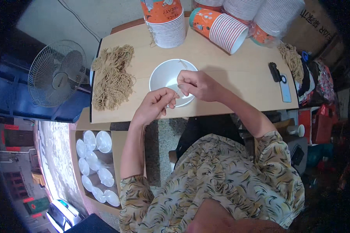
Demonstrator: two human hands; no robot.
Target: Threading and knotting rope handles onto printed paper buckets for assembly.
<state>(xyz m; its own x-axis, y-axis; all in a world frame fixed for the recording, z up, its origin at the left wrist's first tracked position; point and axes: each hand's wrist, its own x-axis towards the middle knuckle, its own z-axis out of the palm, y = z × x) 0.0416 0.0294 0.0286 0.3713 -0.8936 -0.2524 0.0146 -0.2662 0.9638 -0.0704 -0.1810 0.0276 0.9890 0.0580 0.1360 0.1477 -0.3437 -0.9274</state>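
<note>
A white paper bucket [158, 75] stands mouth up at the table's near edge, in front of me. Over its opening both hands come close together. My left hand [156, 103] is closed in a pinch, with a short bit of thin brown cord [177, 94] showing at its fingertips. Fingers curled and pressed together, my right hand [198, 85] is just right of it; what it grips is hidden. Another brown cord piece [183, 64] shows at the bucket's far rim. To the left lies a large loose heap of brown cords [114, 79].
A tall stack of paper buckets [165, 33] stands at the back. An orange-printed stack [217, 29] lies on its side, near bagged stacks [274, 17]. A phone [285, 88] and a black object [275, 72] lie right. A fan [58, 73] and a box of clear plastic cups [116, 155] are left.
</note>
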